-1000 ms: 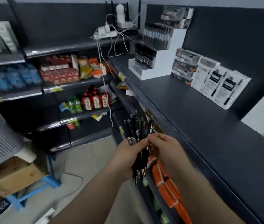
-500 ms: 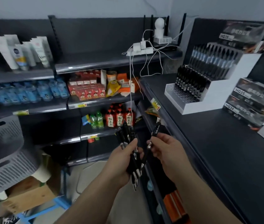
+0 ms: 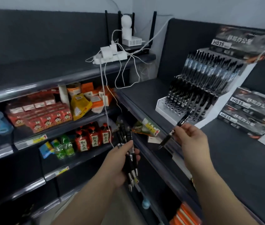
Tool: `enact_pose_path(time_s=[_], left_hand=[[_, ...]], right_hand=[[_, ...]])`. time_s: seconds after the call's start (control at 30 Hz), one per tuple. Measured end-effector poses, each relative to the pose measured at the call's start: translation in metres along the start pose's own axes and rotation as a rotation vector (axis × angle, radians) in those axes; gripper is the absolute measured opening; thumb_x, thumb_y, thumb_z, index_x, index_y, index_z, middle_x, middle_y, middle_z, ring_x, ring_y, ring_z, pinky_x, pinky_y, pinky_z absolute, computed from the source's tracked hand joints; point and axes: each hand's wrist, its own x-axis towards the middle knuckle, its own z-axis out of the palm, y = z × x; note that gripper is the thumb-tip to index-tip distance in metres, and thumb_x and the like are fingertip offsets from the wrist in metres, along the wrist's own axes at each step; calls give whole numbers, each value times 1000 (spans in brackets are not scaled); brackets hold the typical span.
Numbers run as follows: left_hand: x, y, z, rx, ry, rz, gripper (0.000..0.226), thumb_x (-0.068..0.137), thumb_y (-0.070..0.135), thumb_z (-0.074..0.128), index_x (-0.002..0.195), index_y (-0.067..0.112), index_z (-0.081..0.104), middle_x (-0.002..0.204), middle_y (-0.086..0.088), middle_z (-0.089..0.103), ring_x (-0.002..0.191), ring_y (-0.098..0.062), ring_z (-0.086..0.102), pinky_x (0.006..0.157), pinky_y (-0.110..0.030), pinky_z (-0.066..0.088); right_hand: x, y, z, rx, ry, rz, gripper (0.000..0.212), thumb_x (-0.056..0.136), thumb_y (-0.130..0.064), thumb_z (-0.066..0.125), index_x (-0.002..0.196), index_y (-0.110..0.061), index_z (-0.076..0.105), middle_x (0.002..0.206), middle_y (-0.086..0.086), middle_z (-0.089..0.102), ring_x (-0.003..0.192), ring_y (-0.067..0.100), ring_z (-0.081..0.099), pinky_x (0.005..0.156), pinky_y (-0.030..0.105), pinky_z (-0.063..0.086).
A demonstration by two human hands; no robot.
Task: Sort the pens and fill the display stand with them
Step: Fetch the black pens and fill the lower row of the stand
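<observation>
Near stand [image 3: 209, 115], right hand [image 3: 191, 138] (pen [image 3: 176, 128] aloft)

Middle of pen bundle [image 3: 132, 166] hidden inside left hand [image 3: 118, 163]; stacked boxes [image 3: 250, 111] cut by right edge; shelf label [image 3: 150, 126] print unreadable.

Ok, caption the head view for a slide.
Left hand grips a pen bundle; right hand pinches one pen before the display stand.
</observation>
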Motion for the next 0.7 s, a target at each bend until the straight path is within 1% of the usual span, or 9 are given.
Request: enact_pose_path(time_s=[0.07, 0.13, 0.23, 0.27, 0.33, 0.37, 0.5, 0.6, 0.7], left_hand=[[16, 7, 7, 8, -41, -32, 15, 91, 22, 59, 93, 7, 61, 71, -8, 64, 62, -19, 60, 58, -29, 47], [34, 12, 16, 26, -65, -32, 15, 92, 21, 59, 93, 6, 61, 71, -8, 64, 62, -19, 61, 56, -29, 48], [55, 19, 36, 44, -89, -32, 16, 91, 21, 61, 94, 6, 63, 72, -8, 65, 63, -19, 61, 55, -29, 49], [62, 24, 43, 54, -108, -29, 17, 90, 21, 61, 95, 5, 63, 73, -9, 65, 63, -20, 61, 54, -28, 49], [75, 32, 56, 80, -136, -16, 19, 90, 22, 61, 97, 5, 62, 72, -9, 65, 62, -20, 61, 51, -28, 49], [82, 36, 61, 88, -146, -8, 18, 90, 21, 61, 98, 5, 61, 71, -9, 64, 61, -19, 61, 49, -27, 49], [103, 43, 76, 48, -169, -11, 16, 90, 19, 60, 96, 4, 57, 73, -12, 61, 57, -20, 58, 45, -23, 49], [115, 46, 82, 55, -198, -52, 16, 91, 19, 59, 94, 3, 56, 70, -12, 61, 54, -19, 58, 43, -24, 49], [134, 57, 88, 98, -236, -69, 17, 91, 24, 60, 92, 7, 59, 76, -9, 63, 62, -19, 59, 46, -27, 50]], right_hand=[[16, -6, -5, -152, 126, -123, 9, 89, -19, 61, 86, -11, 62, 81, 8, 63, 72, 17, 59, 65, 26, 45], [35, -12, -9, -233, 219, -221, 16, 89, -23, 61, 96, -9, 62, 84, 5, 64, 77, 17, 60, 66, 23, 44], [62, -21, -14, -285, 323, -294, 26, 89, -25, 61, 111, -9, 61, 87, -3, 63, 81, 12, 59, 77, 23, 49], [71, -24, -16, -300, 348, -317, 27, 90, -25, 61, 113, -11, 60, 87, -5, 62, 80, 9, 57, 76, 15, 47], [87, -29, -18, -339, 386, -346, 30, 91, -24, 59, 117, -11, 60, 88, -9, 60, 78, 5, 54, 65, -3, 36], [94, -31, -18, -352, 395, -355, 31, 91, -24, 58, 119, -11, 59, 89, -9, 59, 79, 4, 54, 63, -4, 35], [115, -33, -13, -415, 377, -386, 33, 92, -22, 57, 123, -11, 57, 96, -10, 59, 87, 4, 55, 80, 16, 42], [123, -29, -12, -541, 368, -416, 34, 93, -23, 56, 125, -10, 57, 101, -3, 64, 88, 5, 54, 78, 17, 40], [130, -24, -8, -654, 396, -423, 37, 93, -24, 55, 126, -9, 56, 109, 4, 67, 91, 13, 60, 77, 18, 41]])
